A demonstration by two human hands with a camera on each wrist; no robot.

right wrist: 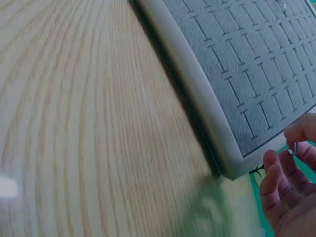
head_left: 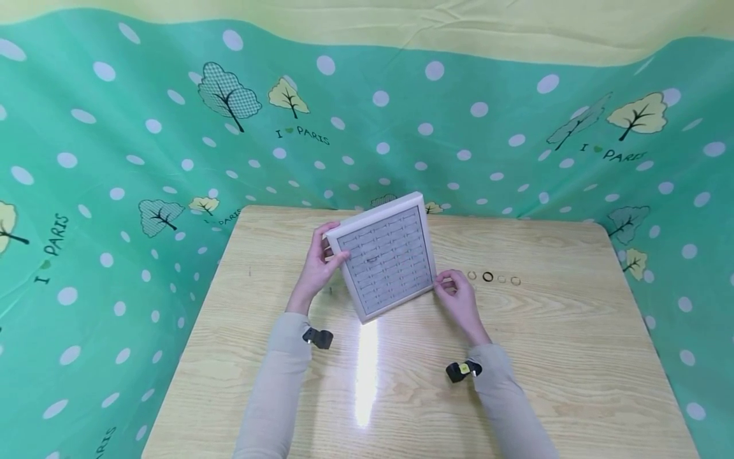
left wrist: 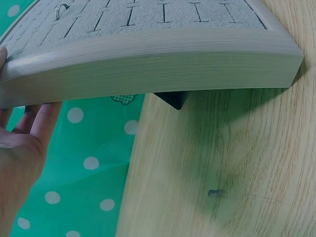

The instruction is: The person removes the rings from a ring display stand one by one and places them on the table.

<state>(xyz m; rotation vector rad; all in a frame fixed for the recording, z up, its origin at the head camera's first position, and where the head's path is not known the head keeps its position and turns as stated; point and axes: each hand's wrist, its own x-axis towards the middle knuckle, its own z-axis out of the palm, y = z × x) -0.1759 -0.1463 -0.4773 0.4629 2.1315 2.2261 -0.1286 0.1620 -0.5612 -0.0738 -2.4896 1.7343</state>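
A ring display tray (head_left: pixel 395 252) with a pale frame and grey slotted padding stands tilted above the table. My left hand (head_left: pixel 316 268) grips its upper left side, thumb over the front and fingers behind. One silver ring (left wrist: pixel 61 11) sits in a slot towards the tray's left. At the tray's lower right corner is my right hand (head_left: pixel 457 298). Its thumb and finger pinch a small silver ring (right wrist: pixel 295 149), seen in the right wrist view, close beside the frame. The other slots in view hold no rings.
Right of my right hand, several rings lie in a row on the wooden table, among them a black ring (head_left: pixel 487 276) and a gold-coloured ring (head_left: pixel 515 280). A green dotted cloth (head_left: pixel 493 140) hangs behind and at the sides. A light reflection (head_left: pixel 367 376) shines on the tabletop.
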